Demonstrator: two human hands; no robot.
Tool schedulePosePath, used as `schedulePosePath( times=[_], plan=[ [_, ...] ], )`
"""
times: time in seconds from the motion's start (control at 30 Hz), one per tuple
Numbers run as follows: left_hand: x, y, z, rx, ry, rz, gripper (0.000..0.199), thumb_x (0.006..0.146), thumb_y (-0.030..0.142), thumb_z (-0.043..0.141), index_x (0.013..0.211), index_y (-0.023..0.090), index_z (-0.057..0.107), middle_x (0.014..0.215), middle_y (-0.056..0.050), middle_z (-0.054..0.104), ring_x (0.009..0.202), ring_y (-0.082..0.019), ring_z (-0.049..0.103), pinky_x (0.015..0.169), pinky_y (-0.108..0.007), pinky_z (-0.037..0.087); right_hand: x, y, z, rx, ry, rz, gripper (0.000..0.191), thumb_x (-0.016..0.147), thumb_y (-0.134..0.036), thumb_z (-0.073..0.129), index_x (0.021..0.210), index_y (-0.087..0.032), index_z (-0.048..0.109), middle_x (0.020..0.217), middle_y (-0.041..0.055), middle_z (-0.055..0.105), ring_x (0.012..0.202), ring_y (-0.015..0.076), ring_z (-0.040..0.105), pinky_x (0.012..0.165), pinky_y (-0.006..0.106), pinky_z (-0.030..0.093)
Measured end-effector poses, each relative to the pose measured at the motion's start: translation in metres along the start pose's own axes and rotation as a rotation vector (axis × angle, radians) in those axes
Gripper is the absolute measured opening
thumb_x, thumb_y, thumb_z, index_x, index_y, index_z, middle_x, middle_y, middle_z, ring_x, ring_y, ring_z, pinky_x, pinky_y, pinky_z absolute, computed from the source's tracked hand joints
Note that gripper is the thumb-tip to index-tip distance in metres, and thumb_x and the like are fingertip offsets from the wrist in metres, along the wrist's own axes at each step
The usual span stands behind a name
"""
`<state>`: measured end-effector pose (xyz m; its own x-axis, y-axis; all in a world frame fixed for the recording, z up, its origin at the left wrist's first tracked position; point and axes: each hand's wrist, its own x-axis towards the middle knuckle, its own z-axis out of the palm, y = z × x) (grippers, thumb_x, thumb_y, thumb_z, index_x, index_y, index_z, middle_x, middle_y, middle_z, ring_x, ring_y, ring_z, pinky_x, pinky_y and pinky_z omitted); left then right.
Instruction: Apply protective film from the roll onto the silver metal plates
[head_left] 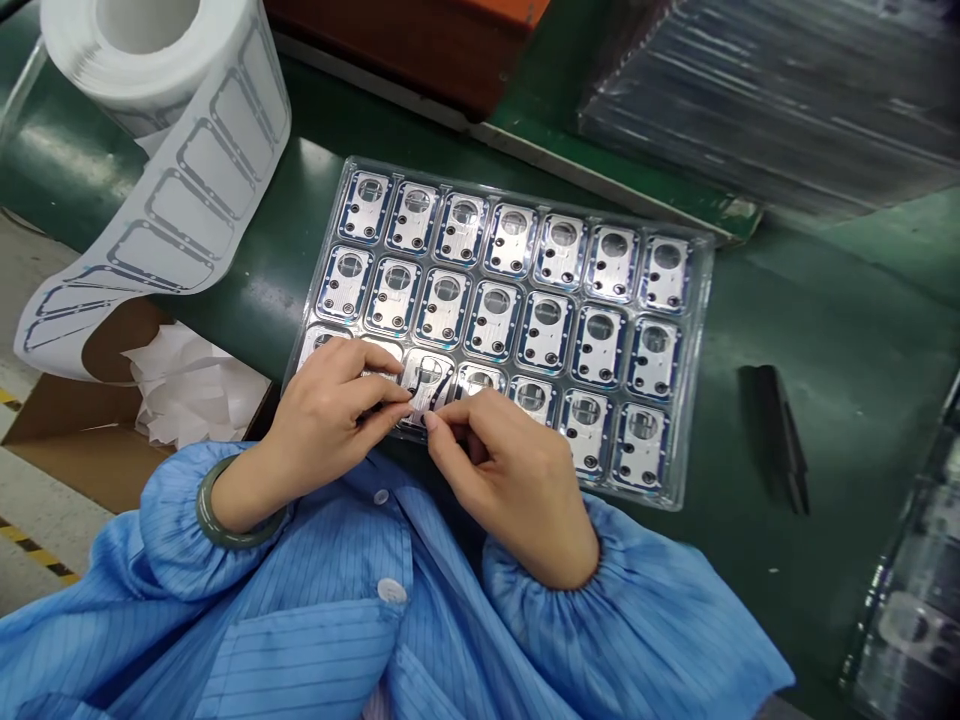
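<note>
A clear plastic tray (697,340) holds rows of silver metal plates with blue edges, each with a round window and small dark holes. Over a plate (430,370) in the front row, a thin dark frame-shaped sticker (444,385) stands bent and partly off the surface. My left hand (330,410) pinches at its left side, thumb and forefinger close together. From the right, my right hand (514,470) pinches its lower end, the other fingers curled in. The fingertips partly cover the sticker, and my hands hide some front-row plates.
A roll of frame-shaped stickers (210,180) unwinds at the left, above a cardboard box (75,420) with crumpled white paper (191,385). Black tweezers (784,440) lie on the green table (757,570) at right. Stacked clear trays (772,100) stand behind; more plastic (915,610) sits far right.
</note>
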<state>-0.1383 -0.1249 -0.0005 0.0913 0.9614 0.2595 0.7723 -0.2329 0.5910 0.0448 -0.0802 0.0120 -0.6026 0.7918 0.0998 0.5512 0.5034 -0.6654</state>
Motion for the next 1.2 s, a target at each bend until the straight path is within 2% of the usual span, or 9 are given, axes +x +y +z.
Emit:
schedulePosePath(
  times=[0.4,1.2],
  plan=[
    [0.0006,0.0003,0.0013,0.04,0.01,0.025,0.008,0.086,0.024,0.06,0.085,0.018,0.066,0.098,-0.008,0.065,0.09,-0.019,0.058,0.078,-0.036,0.049,-0.0009,0.0051,-0.0033,0.004,-0.042,0.044,0.015,0.089,-0.022,0.053,0.077,-0.019,0.061,0.068,0.0005,0.059,0.06,0.0121,0.054,0.054,0.025,0.036],
    [0.0005,0.0005,0.0027,0.07,0.023,0.021,0.009,0.086,0.024,0.06,0.083,0.018,0.066,0.096,-0.007,0.065,0.087,-0.018,0.058,0.074,-0.034,0.047,-0.0016,0.0096,-0.0012,-0.004,-0.009,0.005,0.014,0.09,-0.021,0.054,0.078,-0.019,0.061,0.07,0.0006,0.06,0.063,0.0119,0.055,0.055,0.025,0.037]
  ],
)
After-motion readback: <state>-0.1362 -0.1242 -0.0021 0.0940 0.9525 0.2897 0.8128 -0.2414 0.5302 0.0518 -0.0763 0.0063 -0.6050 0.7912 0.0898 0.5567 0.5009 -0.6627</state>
